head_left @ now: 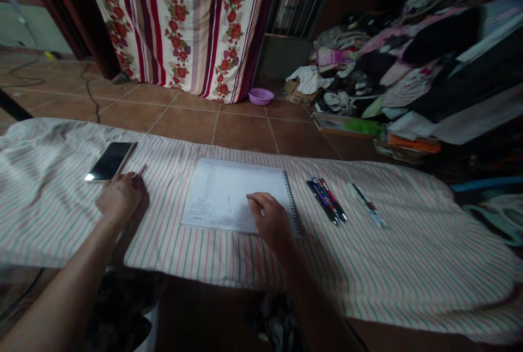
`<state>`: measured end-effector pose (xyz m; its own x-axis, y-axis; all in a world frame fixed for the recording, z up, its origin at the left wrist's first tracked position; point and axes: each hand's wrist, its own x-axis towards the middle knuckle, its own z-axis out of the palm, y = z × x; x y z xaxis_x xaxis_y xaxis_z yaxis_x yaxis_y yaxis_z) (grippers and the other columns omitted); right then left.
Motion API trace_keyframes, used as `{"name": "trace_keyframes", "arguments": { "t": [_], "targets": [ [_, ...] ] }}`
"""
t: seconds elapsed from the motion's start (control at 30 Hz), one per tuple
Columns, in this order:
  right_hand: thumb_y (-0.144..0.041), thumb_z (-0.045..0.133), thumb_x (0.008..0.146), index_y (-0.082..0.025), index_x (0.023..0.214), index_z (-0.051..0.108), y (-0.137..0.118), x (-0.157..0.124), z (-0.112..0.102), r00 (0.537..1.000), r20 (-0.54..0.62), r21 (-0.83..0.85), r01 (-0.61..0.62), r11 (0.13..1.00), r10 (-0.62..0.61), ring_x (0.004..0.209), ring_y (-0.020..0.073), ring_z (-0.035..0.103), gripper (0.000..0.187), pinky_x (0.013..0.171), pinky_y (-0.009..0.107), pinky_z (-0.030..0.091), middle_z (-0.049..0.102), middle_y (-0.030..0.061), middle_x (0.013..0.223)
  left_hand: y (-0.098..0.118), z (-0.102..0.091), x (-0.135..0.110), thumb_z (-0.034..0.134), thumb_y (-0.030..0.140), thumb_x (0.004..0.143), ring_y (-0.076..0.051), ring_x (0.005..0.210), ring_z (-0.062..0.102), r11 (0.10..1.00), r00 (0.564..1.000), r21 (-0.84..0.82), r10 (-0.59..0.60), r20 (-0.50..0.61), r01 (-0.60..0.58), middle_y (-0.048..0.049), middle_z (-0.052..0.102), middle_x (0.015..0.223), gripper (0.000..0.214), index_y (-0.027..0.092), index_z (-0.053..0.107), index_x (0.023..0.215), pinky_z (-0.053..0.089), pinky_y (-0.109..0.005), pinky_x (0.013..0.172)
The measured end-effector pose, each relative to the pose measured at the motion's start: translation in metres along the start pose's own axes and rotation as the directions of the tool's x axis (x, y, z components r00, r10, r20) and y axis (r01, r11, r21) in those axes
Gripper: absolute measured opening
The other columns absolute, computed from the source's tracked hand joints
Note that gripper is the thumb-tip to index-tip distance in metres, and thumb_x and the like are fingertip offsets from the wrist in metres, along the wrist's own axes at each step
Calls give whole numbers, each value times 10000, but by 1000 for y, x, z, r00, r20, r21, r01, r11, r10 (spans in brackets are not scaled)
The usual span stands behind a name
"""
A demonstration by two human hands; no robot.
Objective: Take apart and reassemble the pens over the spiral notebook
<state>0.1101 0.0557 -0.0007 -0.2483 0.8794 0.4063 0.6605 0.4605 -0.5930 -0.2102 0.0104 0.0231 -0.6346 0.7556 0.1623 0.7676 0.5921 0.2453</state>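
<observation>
A spiral-bound notebook (229, 188) lies open on a striped cloth, its page printed along the edges and marked faintly in the middle. My right hand (272, 218) rests over the page's right part, fingers curled and thumb against the index finger. Whatever is in that pinch, if anything, is too small to make out. To the left, my left hand (118, 198) is closed on a short pinkish stick-like thing (141, 169), whose kind is unclear. Just beyond this hand lies a dark-screened phone (112, 160).
Several pens (327, 199) lie side by side right of the notebook, with another slim pen-like item (368, 205) farther right. The striped cloth (163, 232) covers the table. Beyond are a purple basin (260, 96), a floral curtain (196, 25) and a clothes heap (384, 63).
</observation>
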Motion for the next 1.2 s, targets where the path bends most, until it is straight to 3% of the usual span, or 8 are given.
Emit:
{"name": "trace_keyframes", "arguments": {
  "t": [0.2, 0.37, 0.43, 0.5, 0.6, 0.67, 0.87, 1.2],
  "targets": [
    [-213, 441, 836, -161, 865, 670, -5, 2, 2, 1000, 24, 22, -1, 1000, 1, 848, 198, 630, 236, 802, 329, 496, 687, 95, 885, 2, 4, 2, 502, 318, 795, -359, 898, 541, 977, 997, -196, -79, 11, 80, -156, 590, 963, 321, 130, 640, 1015, 392, -421, 678],
    [-227, 444, 824, -153, 871, 674, -8, 5, 3, 999, 25, 93, -36, 995, 33, 838, 199, 635, 246, 751, 327, 514, 689, 101, 889, 34, 9, 0, 544, 261, 777, -182, 668, 586, 866, 996, -494, -48, 75, 79, -46, 620, 746, 304, 150, 611, 1051, 427, -264, 573],
    [-238, 457, 816, -164, 897, 673, -9, 5, 6, 997, 27, 166, -80, 983, 76, 842, 191, 641, 243, 728, 313, 521, 691, 94, 916, 57, 9, -10, 595, 181, 727, -127, 584, 565, 393, 955, -873, -62, 289, 290, -34, 621, 728, 247, 127, 626, 967, 428, -219, 519],
    [-260, 476, 808, -175, 930, 667, -10, 5, 9, 987, 66, 278, -157, 948, 144, 810, 180, 654, 242, 713, 305, 528, 701, 82, 904, 81, 9, -25, 595, 87, 705, -94, 564, 570, -14, 887, -891, 100, 451, 454, -34, 626, 723, 166, 107, 633, 865, 449, -186, 517],
    [-332, 482, 816, -164, 969, 648, -14, 7, 11, 952, 205, 475, -299, 828, 226, 686, 155, 661, 281, 647, 289, 537, 713, 73, 821, 110, 12, -47, 553, 34, 745, -106, 610, 618, -238, 788, -754, 262, 557, 612, -50, 638, 729, 125, 96, 621, 830, 476, -168, 516],
    [-401, 471, 822, -140, 965, 640, -18, 8, 11, 924, 282, 569, -378, 730, 259, 614, 140, 646, 343, 572, 264, 527, 710, 79, 773, 122, 18, -57, 546, 22, 760, -128, 668, 642, -326, 785, -714, 273, 556, 619, -53, 645, 738, 107, 105, 602, 797, 524, -209, 602],
    [-489, 551, 744, -123, 863, 651, -25, 8, 6, 866, 351, 668, -499, 552, 358, 550, 120, 612, 397, 504, 234, 490, 704, 81, 721, 142, 38, -69, 545, 24, 774, -132, 679, 651, -392, 773, -667, 280, 569, 633, -36, 646, 739, 119, 128, 568, 826, 537, -249, 669],
    [-428, 614, 703, -134, 762, 641, -16, 5, 6, 840, 330, 661, -531, 530, 430, 530, 104, 585, 301, 517, 222, 472, 679, 47, 648, 154, 34, -79, 619, 68, 731, -155, 726, 662, -354, 778, -697, 367, 510, 624, -44, 669, 748, 183, 134, 561, 892, 519, -275, 735]
  ]
}}
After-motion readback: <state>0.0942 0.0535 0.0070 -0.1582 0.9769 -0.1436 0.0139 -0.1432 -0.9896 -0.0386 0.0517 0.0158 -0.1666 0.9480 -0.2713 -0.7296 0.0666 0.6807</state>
